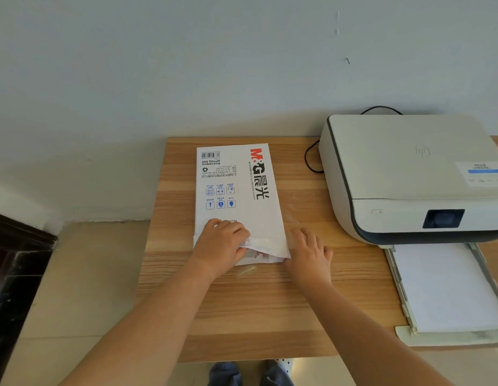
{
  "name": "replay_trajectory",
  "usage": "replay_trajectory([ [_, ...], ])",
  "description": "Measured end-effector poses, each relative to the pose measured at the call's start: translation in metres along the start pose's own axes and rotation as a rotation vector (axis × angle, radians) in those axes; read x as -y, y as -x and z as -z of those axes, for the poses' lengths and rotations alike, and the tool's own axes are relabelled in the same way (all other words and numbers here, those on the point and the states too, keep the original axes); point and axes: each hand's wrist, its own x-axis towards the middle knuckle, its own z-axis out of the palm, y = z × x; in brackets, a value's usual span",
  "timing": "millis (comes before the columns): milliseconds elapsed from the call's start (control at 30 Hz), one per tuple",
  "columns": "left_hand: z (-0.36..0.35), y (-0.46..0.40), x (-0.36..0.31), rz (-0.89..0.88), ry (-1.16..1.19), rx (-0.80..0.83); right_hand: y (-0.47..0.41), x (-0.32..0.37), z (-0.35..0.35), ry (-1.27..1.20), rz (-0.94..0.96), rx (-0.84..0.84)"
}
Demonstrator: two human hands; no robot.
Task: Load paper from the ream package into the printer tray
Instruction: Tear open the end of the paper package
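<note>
A white ream package (236, 188) with red and black lettering lies flat on the wooden table (270, 302), its near end flap partly open. My left hand (221, 246) rests on that near end, fingers curled over the flap's edge. At the package's near right corner lies my right hand (309, 253), fingers spread on the table and touching the wrapper. The white printer (409, 174) stands at the table's right. Its paper tray (445, 288) is pulled out toward me with white sheets inside.
A black cable (312, 157) loops on the table between the package and the printer. The table backs onto a pale wall. Dark furniture (14, 274) stands at the far left on the tiled floor.
</note>
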Motion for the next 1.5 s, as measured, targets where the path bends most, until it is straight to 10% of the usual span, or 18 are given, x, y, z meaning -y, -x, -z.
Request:
replay_trajectory([
  [500, 0.011, 0.019, 0.024, 0.144, 0.029, -0.082, -0.015, 0.029, 0.014, 0.057, 0.327, -0.074],
  [733, 0.001, 0.048, -0.002, -0.118, -0.14, -0.101, -0.018, 0.027, 0.02, -0.035, 0.308, -0.055],
  [967, -0.006, 0.034, -0.006, 0.266, -0.156, 0.04, -0.026, 0.028, 0.023, -0.094, 0.246, -0.032],
  [1500, -0.008, 0.022, 0.007, 0.313, -0.16, 0.127, -0.037, 0.032, 0.025, -0.166, 0.223, 0.063],
])
